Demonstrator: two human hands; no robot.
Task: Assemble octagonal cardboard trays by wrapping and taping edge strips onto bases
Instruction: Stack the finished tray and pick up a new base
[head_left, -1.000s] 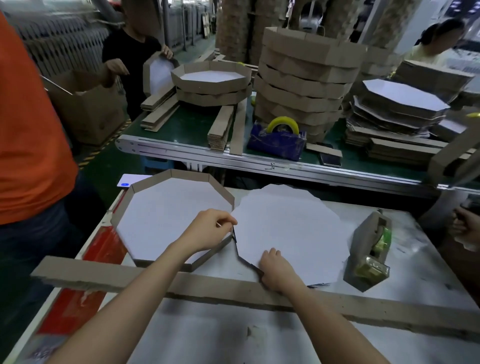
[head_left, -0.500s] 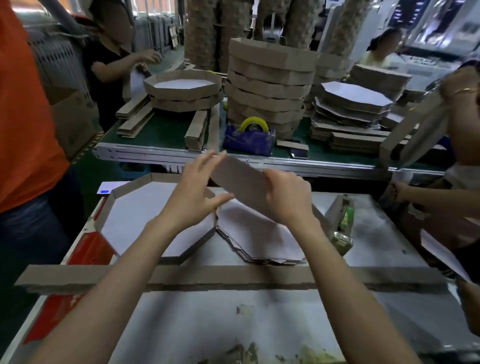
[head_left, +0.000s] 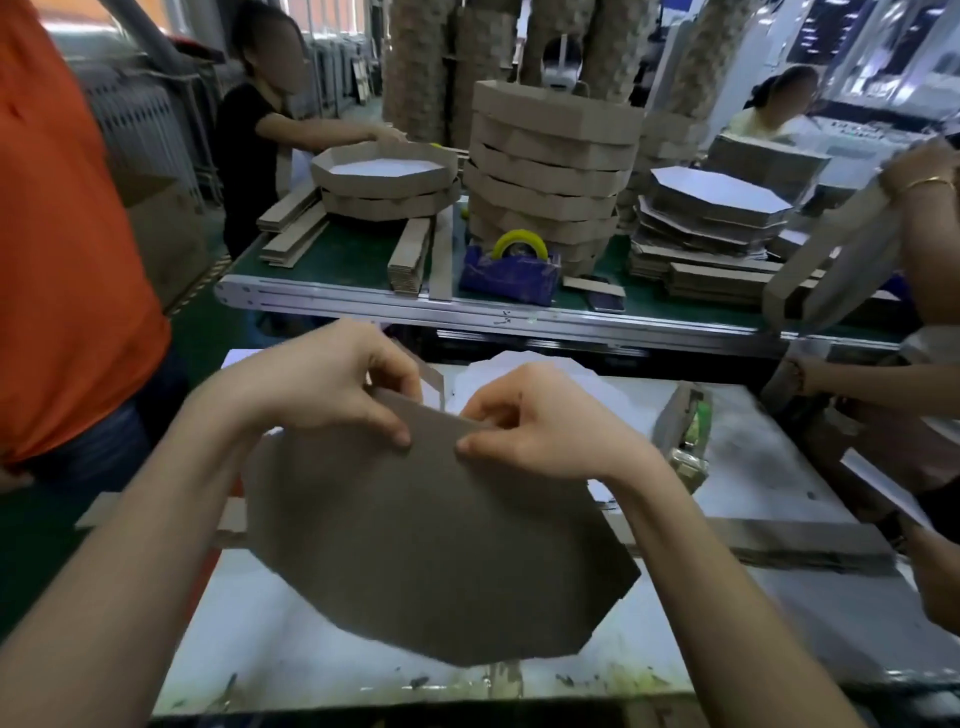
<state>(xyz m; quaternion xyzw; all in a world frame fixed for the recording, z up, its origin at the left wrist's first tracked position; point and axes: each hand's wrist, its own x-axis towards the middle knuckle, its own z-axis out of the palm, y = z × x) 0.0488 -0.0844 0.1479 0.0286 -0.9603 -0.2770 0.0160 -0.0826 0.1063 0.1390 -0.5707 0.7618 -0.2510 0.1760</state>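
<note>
The counter (head_left: 270, 654) filled the bottom half of the frame, gray and scuffed. Above it, in the middle, we held up the base (head_left: 426, 545), a big brown eight-sided card. It was off the counter and tipped, with its brown side facing us.

A long edge strip (head_left: 779, 543) lay flat across the counter behind the base, running from the left side to the right side. The low part of the base hung in front of it. If we dropped the base fast, we thought a corner could hit the strip and push it crooked.

Our left hand (head_left: 322, 379) and right hand (head_left: 545, 421) were close together at the top edge of the base. The fingers (head_left: 387, 366) of both hands were curled over that edge and pinched it against the thumbs. Nothing held the wide bottom part. So the card could swing, bend, or slip out if our pinch got loose. A bent card would likely not sit flat for taping.

The tape holder (head_left: 685, 436) stood just right of our right hand. A wide swing might knock it over.
</note>
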